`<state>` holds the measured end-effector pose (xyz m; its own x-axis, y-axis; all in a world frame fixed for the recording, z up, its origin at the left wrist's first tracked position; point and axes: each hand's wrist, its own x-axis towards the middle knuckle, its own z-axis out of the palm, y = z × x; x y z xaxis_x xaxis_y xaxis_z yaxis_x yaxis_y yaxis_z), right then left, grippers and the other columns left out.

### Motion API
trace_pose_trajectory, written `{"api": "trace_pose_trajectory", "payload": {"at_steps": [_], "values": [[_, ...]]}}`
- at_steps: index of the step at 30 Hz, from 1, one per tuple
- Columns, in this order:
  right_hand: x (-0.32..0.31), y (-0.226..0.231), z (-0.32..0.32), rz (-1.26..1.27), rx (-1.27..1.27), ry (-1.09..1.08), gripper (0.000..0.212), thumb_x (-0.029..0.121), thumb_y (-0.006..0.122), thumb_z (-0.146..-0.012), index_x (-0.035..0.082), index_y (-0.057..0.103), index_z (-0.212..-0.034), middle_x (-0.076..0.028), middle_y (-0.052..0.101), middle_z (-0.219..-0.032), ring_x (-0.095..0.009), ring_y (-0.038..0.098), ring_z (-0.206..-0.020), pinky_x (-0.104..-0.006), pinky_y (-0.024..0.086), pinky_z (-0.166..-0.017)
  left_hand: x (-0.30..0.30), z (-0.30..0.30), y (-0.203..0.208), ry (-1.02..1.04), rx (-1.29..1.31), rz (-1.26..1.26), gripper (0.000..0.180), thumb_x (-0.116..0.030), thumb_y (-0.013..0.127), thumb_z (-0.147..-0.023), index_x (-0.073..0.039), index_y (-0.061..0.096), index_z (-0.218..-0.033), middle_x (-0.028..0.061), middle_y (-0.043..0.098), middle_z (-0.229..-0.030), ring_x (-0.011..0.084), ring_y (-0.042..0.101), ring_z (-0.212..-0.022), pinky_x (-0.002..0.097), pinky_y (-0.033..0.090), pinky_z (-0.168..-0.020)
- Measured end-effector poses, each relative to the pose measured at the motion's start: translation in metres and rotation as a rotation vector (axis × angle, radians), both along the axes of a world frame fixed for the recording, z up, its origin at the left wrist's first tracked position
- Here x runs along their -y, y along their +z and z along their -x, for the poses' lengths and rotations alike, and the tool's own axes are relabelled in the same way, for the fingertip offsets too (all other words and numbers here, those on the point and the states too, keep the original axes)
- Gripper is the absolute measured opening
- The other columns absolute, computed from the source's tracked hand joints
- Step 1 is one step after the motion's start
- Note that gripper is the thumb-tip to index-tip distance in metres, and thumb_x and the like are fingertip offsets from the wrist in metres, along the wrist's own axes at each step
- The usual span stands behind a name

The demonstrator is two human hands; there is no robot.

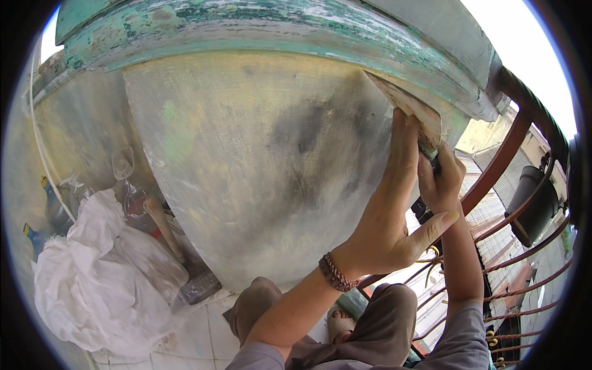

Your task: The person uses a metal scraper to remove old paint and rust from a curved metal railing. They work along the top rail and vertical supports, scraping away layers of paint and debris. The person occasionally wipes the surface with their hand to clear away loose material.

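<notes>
Head view: right hand (443,177) grips the scraper (416,111), far right; left hand (383,227), thumb spread, touches its blade. Wall (222,148) appears partly smoothed; dark patches (302,126) seemingly remain.

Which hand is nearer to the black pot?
Right. The right hand grips the scraper, left of the pot; the left hand, also at the scraper, is farther left.

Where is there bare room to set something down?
Tiled floor shows bare between the white bundle and left knee. Behind that bundle, bottles crowd the corner; near the railing, left hand and right hand share a scraper.
</notes>
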<state>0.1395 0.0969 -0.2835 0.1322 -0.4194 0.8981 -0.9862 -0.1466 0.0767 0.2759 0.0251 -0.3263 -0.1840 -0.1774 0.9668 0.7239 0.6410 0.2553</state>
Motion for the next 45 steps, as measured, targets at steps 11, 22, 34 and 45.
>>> {"api": "trace_pose_trajectory", "payload": {"at_steps": [11, 22, 34, 45], "values": [[0.019, 0.005, 0.032, 0.114, -0.13, -0.073, 0.04, 0.021, 0.076, -0.087, 0.0, 0.065, -0.119, -0.012, 0.07, -0.088, -0.016, 0.068, -0.071, -0.0268, 0.051, -0.062, 0.007, 0.01, 0.001, -0.1, -0.024, 0.035, 0.105, -0.032, 0.066, -0.088, 0.009, -0.007, -0.151, 0.0354, -0.004, -0.157, 0.0472, 0.0, -0.148, 0.0494, 0.011, -0.119], [0.013, 0.006, 0.043, 0.086, -0.075, -0.074, 0.038, 0.022, 0.076, -0.087, 0.001, 0.065, -0.116, -0.011, 0.069, -0.084, -0.016, 0.065, -0.066, -0.0283, 0.05, -0.06, 0.005, 0.021, 0.001, -0.155, -0.015, 0.021, 0.108, -0.032, 0.069, -0.086, 0.006, -0.007, -0.152, 0.0331, -0.002, -0.158, 0.0445, 0.004, -0.149, 0.0477, 0.012, -0.12], [0.022, 0.024, 0.024, 0.066, -0.15, 0.018, 0.036, 0.018, 0.077, -0.083, 0.002, 0.066, -0.114, -0.012, 0.07, -0.088, -0.019, 0.068, -0.07, -0.0299, 0.052, -0.062, 0.011, 0.02, 0.001, -0.093, -0.024, 0.029, 0.107, -0.034, 0.069, -0.087, 0.007, -0.006, -0.152, 0.0305, -0.006, -0.159, 0.0432, -0.002, -0.149, 0.0477, 0.011, -0.12], [0.023, 0.03, 0.004, 0.04, -0.156, 0.021, 0.033, 0.017, 0.077, -0.083, 0.003, 0.067, -0.111, -0.011, 0.07, -0.084, -0.017, 0.066, -0.067, -0.0282, 0.051, -0.059, 0.012, 0.008, 0.004, -0.081, -0.043, 0.012, 0.106, -0.032, 0.071, -0.086, 0.006, -0.003, -0.153, 0.0306, -0.005, -0.159, 0.0438, -0.002, -0.148, 0.0481, 0.014, -0.119]]}}
